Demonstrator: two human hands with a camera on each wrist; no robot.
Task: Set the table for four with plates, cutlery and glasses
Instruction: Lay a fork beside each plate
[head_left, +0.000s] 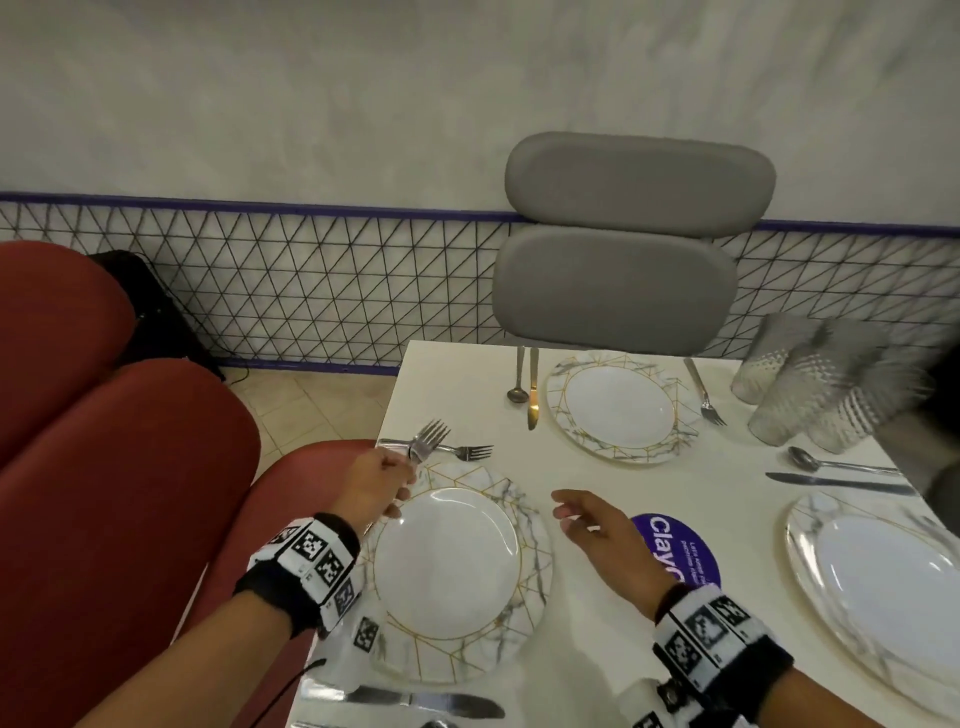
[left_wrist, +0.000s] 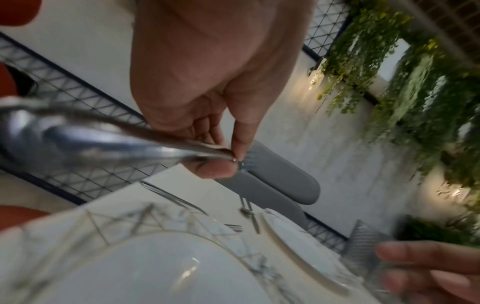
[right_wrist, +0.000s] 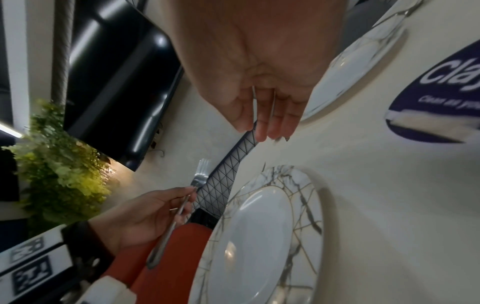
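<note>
My left hand (head_left: 402, 480) pinches a silver fork (head_left: 430, 436) by the neck, tines pointing up and away, above the table's left edge. In the left wrist view thumb and fingers (left_wrist: 235, 148) grip that fork (left_wrist: 103, 142). The right wrist view shows the fork (right_wrist: 200, 174) raised in the left hand (right_wrist: 166, 205). A second fork (head_left: 467, 451) lies flat just beyond the near marbled plate (head_left: 514, 525). My right hand (head_left: 563, 512) hovers empty with relaxed fingers (right_wrist: 267, 123) right of that plate (right_wrist: 306, 205). Several ribbed glasses (head_left: 810, 384) stand clustered at the far right.
A far plate (head_left: 571, 374) has a spoon (head_left: 517, 387) and gold knife (head_left: 533, 400) on its left and a fork (head_left: 704, 389) on its right. A right plate (head_left: 810, 561) lies below a spoon (head_left: 831, 463) and knife (head_left: 836, 483). Red seats (head_left: 130, 467) and a grey chair (head_left: 623, 260) flank the table.
</note>
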